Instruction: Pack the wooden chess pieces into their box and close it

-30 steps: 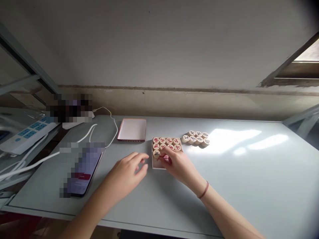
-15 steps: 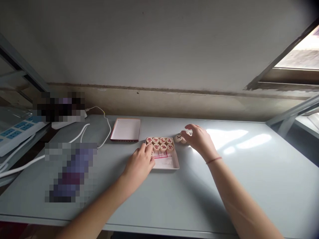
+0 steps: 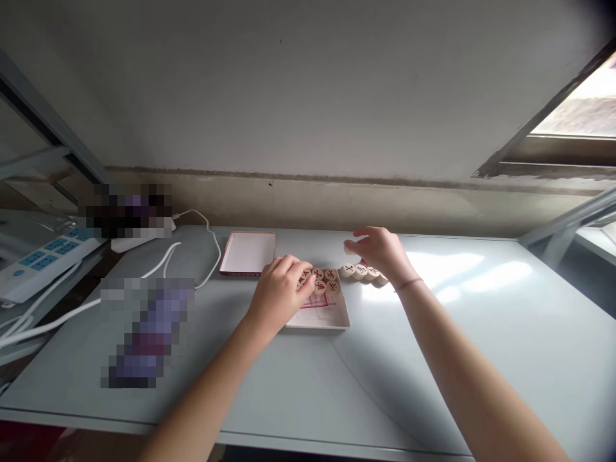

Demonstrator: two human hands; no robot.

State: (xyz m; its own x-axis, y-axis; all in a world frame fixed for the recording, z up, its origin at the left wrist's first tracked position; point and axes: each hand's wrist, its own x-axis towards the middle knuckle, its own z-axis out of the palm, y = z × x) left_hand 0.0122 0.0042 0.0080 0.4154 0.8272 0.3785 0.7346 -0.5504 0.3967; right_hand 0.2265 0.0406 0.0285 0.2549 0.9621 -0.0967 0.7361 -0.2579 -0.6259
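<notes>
Over the left part of a shallow white box (image 3: 337, 317) is my left hand (image 3: 279, 292), thumb and fingers apart, with nothing visible between them. Red-lettered Chinese chess pieces (image 3: 320, 287) lie in rows at the back of the box, some hidden behind those fingers. A pink-lined print shows on the box floor. To the right of the box, dark-lettered chess pieces (image 3: 348, 270) stand in a close row on the desk. Just above and behind them hangs my right hand (image 3: 381, 251), its thumb and index finger parted around nothing visible.
An open box lid (image 3: 248, 251) lies behind and left of the box. White cables (image 3: 212, 256) run across the left of the grey desk (image 3: 289, 391). A pixelated item (image 3: 151, 333) lies front left. A power strip (image 3: 52, 256) is at the far left; a wall (image 3: 308, 115) rises behind.
My left hand has lifted from the pieces and shifted slightly back, its thumb now over the rows. My right hand has risen slightly, showing more of the dark-lettered row. The view has shifted slightly.
</notes>
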